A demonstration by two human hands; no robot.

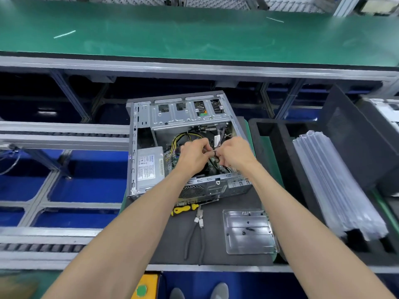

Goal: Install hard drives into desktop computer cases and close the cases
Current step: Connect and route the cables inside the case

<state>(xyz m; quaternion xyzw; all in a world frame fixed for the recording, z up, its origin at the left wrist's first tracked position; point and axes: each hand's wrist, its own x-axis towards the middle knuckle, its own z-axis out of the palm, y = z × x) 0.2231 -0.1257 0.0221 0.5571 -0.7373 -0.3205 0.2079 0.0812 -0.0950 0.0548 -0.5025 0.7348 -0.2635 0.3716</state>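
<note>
An open desktop case lies on its side on a dark mat, its inside facing up. A silver power supply sits at its left, a metal drive cage at the far end. Both my hands are inside the case over the motherboard. My left hand and my right hand pinch a thin cable between them. Yellow and black wires loop behind my left hand. No hard drive is plainly visible.
A yellow-handled screwdriver and a loose grey cable with white plugs lie on the mat in front of the case. A clear plastic tray holds small screws. Clear plastic sleeves are stacked at right. A green conveyor belt runs behind.
</note>
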